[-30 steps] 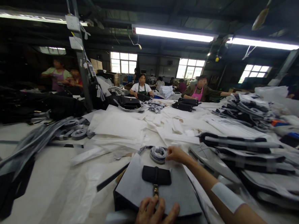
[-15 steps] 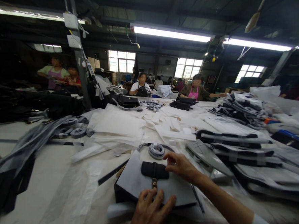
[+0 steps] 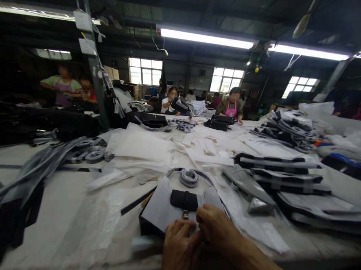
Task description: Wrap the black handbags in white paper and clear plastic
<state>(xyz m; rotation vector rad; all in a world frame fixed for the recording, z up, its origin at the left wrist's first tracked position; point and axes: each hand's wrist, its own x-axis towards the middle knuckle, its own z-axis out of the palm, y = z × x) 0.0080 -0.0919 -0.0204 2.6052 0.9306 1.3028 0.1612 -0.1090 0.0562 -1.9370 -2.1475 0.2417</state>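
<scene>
A black handbag (image 3: pixel 147 224) lies in front of me, its front covered by a pale protective sheet (image 3: pixel 160 207). A black strap tab (image 3: pixel 184 200) with a gold clasp (image 3: pixel 185 214) shows on top of the sheet. My left hand (image 3: pixel 179 245) is closed at the bag's near edge, just below the clasp, its fingers bent on the sheet. Beside it, my right hand (image 3: pixel 218 226) has its fingers curled and pinched at the sheet's right part, which bends up behind the knuckles. The fingertips of both hands meet closely and partly hide what they grip.
Behind the bag lies a coiled wrapped strap (image 3: pixel 188 177). White paper sheets (image 3: pixel 138 147) spread across the table. Wrapped black pieces (image 3: pixel 274 164) and a grey tool-like object (image 3: pixel 247 188) lie to the right; long wrapped straps (image 3: pixel 39 176) lie left. Co-workers (image 3: pixel 230 107) are at the far side.
My right hand has come down from beside the black tab to the near edge, next to my left hand. The sheet's right part now bends upward. A co-worker opposite has lifted a dark bag.
</scene>
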